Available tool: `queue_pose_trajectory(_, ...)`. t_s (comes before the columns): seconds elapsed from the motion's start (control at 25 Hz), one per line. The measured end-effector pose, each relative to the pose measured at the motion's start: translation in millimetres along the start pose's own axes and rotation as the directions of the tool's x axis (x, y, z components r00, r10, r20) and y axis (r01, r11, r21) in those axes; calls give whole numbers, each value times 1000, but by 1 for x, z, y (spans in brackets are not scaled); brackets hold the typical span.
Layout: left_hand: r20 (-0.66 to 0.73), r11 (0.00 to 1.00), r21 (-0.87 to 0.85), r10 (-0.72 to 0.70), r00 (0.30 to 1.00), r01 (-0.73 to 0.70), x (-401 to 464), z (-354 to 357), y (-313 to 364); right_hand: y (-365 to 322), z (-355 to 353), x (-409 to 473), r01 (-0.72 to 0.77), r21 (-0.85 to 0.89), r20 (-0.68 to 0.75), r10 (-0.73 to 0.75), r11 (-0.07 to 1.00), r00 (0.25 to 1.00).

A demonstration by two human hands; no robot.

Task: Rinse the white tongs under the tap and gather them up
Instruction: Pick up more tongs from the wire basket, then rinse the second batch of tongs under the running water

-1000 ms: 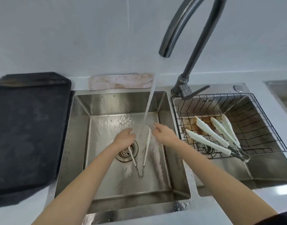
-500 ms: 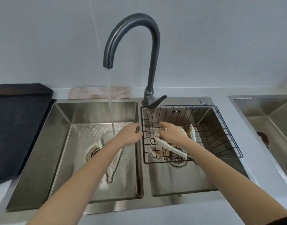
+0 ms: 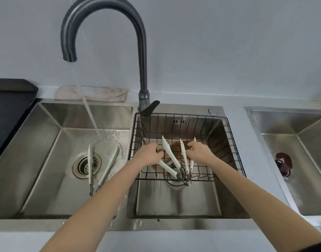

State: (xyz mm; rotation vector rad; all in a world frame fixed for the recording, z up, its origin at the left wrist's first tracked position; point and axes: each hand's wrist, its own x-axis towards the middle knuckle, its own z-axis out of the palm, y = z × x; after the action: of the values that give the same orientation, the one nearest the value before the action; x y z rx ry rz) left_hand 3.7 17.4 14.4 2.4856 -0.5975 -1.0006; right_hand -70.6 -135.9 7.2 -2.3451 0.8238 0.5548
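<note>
One pair of white tongs [image 3: 90,161] lies spread open over the drain of the left basin [image 3: 47,142], with nothing touching it. Water [image 3: 90,117] runs from the grey tap [image 3: 141,51] into that basin just behind the tongs. Two more pairs of white tongs [image 3: 169,151] [image 3: 183,153] lie in the black wire basket [image 3: 174,115] set in the right basin. My left hand [image 3: 148,155] is closed around the lower arm of the left pair. My right hand [image 3: 199,151] is curled on the outer arm of the right pair, whose tip pokes out above my fingers.
A black tray [image 3: 9,115] covers the counter at the left. A stained cloth [image 3: 90,94] lies behind the left basin. The tap lever [image 3: 149,108] points toward the basket. Another sink [image 3: 292,142] at the right holds a dark object [image 3: 283,162].
Both hands let go of the tongs in the left basin and moved right into the wire basket, onto the tongs there. My view shifted right.
</note>
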Motion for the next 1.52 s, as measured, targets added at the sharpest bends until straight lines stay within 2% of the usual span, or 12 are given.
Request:
queue_pose_trajectory(0.2,82,986,-17,-164,983,166,10,28,-6,9,10,13,-29,23,49,28,999,998)
queue_pose_trajectory(0.36,100,948,-226,-206,973,224,13,41,-9,10,18,23,-20,-28,60,22,999,998)
queue_pose_trajectory(0.52,80,888,-428,-150,985,170,12,44,-4,5,17,21,-45,-17,62,46,999,997)
queue_pose_trajectory(0.68,45,789,-600,-131,990,131,0,36,4,-1,13,12,-55,81,18,54,995,998)
queue_pose_trajectory(0.8,-34,746,-660,-148,988,89,-6,30,1,-10,8,0,-11,196,-13,13,981,1000)
queue_pose_trajectory(1.0,-108,597,-802,-173,979,17,-27,13,-18,-40,10,-25,88,325,-53,-75,942,996)
queue_pose_trajectory(1.12,-157,566,-824,-169,973,-35,-41,-3,-42,-64,23,-31,108,409,-48,-97,906,994)
queue_pose_trajectory(1.28,-185,574,-817,-159,970,-62,-53,-26,-78,-98,46,-30,103,528,-48,-92,843,995)
queue_pose_trajectory(1.4,-167,569,-822,-174,970,-40,-60,-43,-107,-127,60,-31,31,718,0,-45,696,999)
queue_pose_trajectory(1.52,-140,554,-832,-198,970,-7,-67,-57,-139,-154,77,-27,-54,813,85,-26,580,996)
